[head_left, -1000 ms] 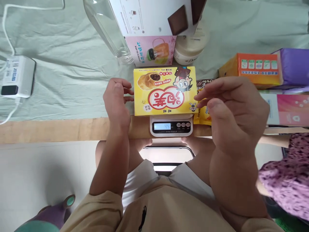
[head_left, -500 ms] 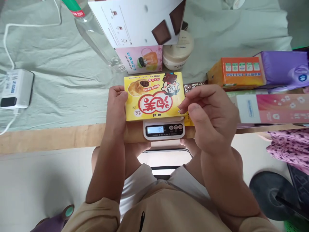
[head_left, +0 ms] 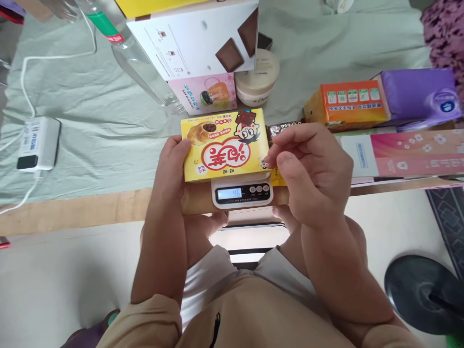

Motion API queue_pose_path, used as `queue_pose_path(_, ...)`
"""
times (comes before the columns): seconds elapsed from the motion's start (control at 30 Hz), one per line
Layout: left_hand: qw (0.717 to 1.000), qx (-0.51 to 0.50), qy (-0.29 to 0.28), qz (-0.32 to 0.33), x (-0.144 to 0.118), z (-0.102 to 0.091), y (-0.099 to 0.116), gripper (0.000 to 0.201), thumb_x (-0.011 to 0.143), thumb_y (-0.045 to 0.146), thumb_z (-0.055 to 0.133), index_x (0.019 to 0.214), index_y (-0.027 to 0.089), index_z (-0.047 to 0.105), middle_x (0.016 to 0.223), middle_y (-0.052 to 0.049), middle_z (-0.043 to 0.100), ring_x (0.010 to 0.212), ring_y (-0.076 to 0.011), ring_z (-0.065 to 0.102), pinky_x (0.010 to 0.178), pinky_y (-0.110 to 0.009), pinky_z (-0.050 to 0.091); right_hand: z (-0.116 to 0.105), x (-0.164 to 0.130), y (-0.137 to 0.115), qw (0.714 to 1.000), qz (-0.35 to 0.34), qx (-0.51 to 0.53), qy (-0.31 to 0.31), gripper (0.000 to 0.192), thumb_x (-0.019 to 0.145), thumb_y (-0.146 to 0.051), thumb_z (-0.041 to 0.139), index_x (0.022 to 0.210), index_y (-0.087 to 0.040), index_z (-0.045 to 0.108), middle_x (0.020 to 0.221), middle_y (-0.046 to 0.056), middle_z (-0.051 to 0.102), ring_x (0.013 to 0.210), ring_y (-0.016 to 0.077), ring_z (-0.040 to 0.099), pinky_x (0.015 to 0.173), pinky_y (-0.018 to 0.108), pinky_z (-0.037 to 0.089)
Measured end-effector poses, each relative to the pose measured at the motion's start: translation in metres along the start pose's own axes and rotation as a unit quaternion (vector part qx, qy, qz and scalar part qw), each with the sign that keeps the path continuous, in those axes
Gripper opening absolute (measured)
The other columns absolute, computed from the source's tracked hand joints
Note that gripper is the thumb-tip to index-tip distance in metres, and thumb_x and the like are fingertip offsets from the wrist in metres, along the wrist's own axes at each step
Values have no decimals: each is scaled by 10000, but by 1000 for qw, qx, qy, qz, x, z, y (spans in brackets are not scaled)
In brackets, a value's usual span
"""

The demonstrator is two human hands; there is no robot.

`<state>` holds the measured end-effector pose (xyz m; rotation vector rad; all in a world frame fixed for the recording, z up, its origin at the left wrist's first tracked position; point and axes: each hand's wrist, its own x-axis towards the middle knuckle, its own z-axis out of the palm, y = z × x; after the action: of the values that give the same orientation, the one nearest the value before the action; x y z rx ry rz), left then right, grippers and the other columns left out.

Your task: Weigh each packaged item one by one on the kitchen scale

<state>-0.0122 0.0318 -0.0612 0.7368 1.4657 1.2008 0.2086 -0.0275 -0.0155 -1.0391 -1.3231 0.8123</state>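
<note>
Both hands, left hand [head_left: 170, 166] and right hand [head_left: 311, 174], clasp the yellow box [head_left: 224, 145] on the scale [head_left: 242, 192], atop green sheet [head_left: 101, 121].

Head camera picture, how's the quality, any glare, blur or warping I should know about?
Head view: soft, even light with faint shadows; the yellow box and the scale display are sharp, digits legible. The clear bottle shows pale reflections. The left hand and right hand look oversized, the wooden edge slopes: wide-lens distortion. The dark round object at lower right is cut off.
</note>
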Motion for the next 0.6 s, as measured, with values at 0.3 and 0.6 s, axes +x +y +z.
queue_pose_path(0.3,999,22,-22,13,-3,3,5,398,729,500,845,917,218,635,930,-53,753,1033,-268,767,819,-358,647,-3,1,-2,1000,-20,-13,6,144,955,-162,592,1021,-268,664,880,-22,682,786,111,673,735,282,620)
queue_pose_path(0.6,996,-45,21,76,-21,-2,28,252,762,455,760,815,226,670,903,-35,792,1174,-318,727,970,-453,663,-10,0,-4,999,-32,11,18,99,954,-202,617,1029,-231,675,889,-15,701,784,96,673,726,246,613)
